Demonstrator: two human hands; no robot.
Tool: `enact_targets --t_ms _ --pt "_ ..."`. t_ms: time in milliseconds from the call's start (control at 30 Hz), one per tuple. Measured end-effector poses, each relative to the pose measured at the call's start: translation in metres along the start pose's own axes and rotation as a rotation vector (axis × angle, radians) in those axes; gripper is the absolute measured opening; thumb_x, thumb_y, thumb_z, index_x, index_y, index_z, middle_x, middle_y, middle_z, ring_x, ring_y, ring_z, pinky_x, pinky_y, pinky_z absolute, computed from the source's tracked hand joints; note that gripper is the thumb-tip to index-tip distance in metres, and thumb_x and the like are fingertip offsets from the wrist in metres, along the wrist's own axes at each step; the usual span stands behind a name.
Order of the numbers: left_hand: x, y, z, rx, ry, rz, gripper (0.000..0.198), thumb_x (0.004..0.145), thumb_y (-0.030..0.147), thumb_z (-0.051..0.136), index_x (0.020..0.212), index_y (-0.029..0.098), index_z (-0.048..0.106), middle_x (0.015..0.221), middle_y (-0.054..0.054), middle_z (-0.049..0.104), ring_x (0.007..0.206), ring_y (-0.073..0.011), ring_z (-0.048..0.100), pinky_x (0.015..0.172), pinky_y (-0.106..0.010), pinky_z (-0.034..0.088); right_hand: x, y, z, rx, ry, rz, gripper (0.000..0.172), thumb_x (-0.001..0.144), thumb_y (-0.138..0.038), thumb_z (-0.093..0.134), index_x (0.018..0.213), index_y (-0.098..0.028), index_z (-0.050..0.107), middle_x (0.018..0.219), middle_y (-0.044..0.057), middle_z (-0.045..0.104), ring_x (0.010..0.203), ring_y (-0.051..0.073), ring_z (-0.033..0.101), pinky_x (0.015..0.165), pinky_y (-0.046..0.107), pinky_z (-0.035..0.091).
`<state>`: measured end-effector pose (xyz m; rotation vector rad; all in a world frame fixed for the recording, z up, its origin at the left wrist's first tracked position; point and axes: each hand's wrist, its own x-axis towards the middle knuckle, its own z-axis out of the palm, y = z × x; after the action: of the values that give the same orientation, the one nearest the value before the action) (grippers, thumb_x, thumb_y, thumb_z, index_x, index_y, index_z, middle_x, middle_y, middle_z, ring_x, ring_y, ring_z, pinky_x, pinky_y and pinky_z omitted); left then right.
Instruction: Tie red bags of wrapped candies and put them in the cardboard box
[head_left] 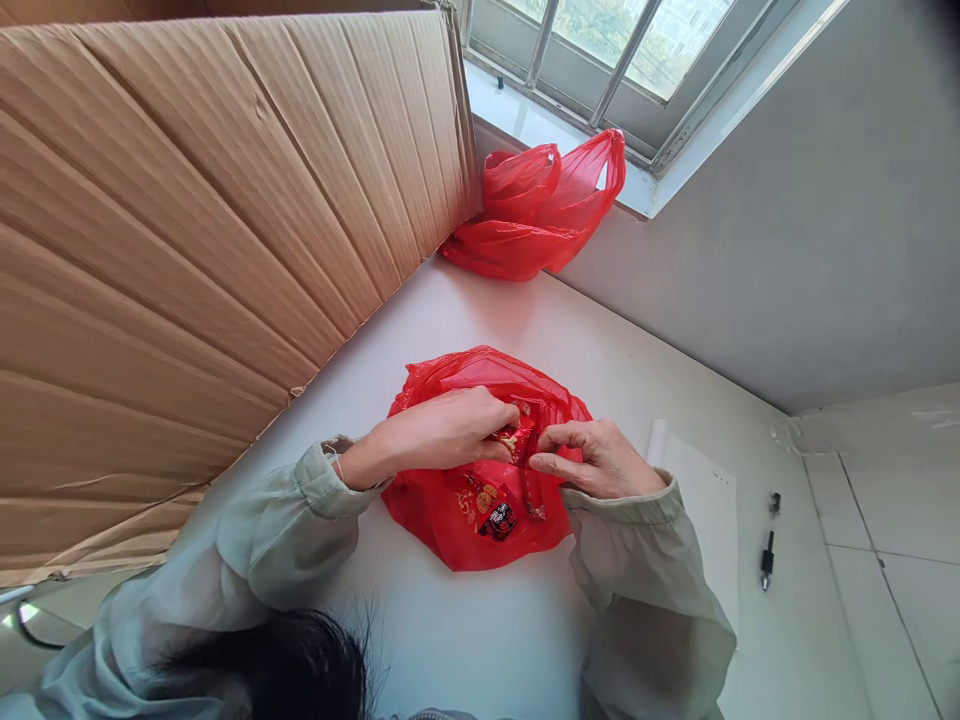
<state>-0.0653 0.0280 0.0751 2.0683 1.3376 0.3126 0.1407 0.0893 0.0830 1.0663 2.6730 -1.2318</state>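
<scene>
A red plastic bag [427, 525] lies spread on the white table, with small shiny red packets on it. My left hand [461, 425] reaches in from the left, its fingers closed on a red packet with gold print [516, 440]. My right hand [600, 458] is just to the right, its thumb and forefinger pinched near that packet's edge; what lies between them is too small to make out. Nearer me on the bag rests another red packet with gold print and a black patch [496, 520].
A tall cardboard sheet or box side [225, 230] walls off the left. Behind, a second red plastic bag [532, 225] leans by the window sill [510, 110]. On the right lie a white paper pad [701, 510] and a black pen [767, 560], with the grey wall [787, 230] beyond.
</scene>
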Motion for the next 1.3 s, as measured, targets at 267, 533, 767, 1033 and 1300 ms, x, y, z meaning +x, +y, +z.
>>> enact_targets --t_ms 267,533,767,1033,1300 --pt "0.002 0.008 0.015 0.067 0.004 -0.048 0.014 0.080 0.017 0.063 0.080 0.018 0.049 0.070 0.001 0.051 0.066 -0.0152 0.048 0.055 -0.027 0.027 -0.010 0.015 -0.009 -0.072 0.097 0.090 0.022 0.084 -0.039 0.057 0.096 -0.025 0.068 0.086 0.001 0.071 0.072 0.015 0.060 0.068 0.028 0.044" --pt "0.006 -0.004 0.042 0.116 0.072 0.022 0.008 0.081 0.011 0.058 0.077 0.017 0.056 0.073 -0.001 0.054 0.068 -0.0163 0.051 0.058 -0.029 0.031 -0.006 0.023 -0.008 -0.225 0.147 0.117 0.019 0.086 -0.030 0.058 0.097 -0.025 0.072 0.087 0.005 0.067 0.078 0.018 0.058 0.077 0.033 0.045" --pt "0.007 -0.004 0.032 0.144 0.132 0.029 0.022 0.093 0.017 0.045 0.074 0.017 0.057 0.078 -0.002 0.057 0.071 -0.0159 0.053 0.061 -0.028 0.036 0.005 0.031 0.016 -0.505 0.326 0.083 0.020 0.078 -0.028 0.070 0.096 -0.035 0.076 0.083 0.008 0.051 0.085 0.024 0.042 0.084 0.038 0.042" --pt "0.017 -0.004 0.048 0.219 0.251 -0.160 0.015 0.092 0.025 0.050 0.104 0.015 0.048 0.100 -0.010 0.059 0.089 -0.0241 0.058 0.073 -0.034 0.045 0.011 0.041 0.030 -0.610 0.375 0.154 0.017 0.069 -0.028 0.077 0.086 -0.028 0.075 0.085 0.010 0.052 0.087 0.027 0.039 0.079 0.040 0.041" --pt "0.017 -0.003 0.046 0.173 0.241 -0.187 0.012 0.086 0.015 0.053 0.097 0.015 0.049 0.098 -0.010 0.060 0.089 -0.0244 0.059 0.073 -0.034 0.045 0.011 0.042 0.032 -0.601 0.349 0.170 0.023 0.067 -0.026 0.078 0.090 -0.027 0.075 0.084 0.009 0.055 0.087 0.027 0.039 0.081 0.039 0.040"
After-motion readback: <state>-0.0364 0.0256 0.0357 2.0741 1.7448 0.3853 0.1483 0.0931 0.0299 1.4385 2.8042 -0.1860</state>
